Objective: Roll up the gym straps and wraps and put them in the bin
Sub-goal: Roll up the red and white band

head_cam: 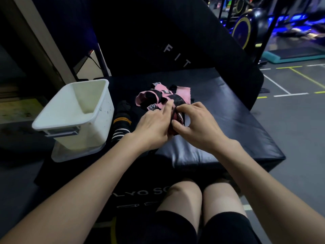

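Gym floor and machines glowed blue at the upper right of the head view as I worked over a black padded box (pixel 228 120) at mid-frame. My left hand (pixel 153 125) and right hand (pixel 198 124) were together at centre, fingers curled and pinching a pink-and-black wrap (pixel 158 95), its near end apparently being rolled. A black striped wrap (pixel 121 124) lay just left of it, beside the white bin (pixel 73 118), which looked empty. Next, I judged, came tightening the roll, then dropping it into the bin at left.
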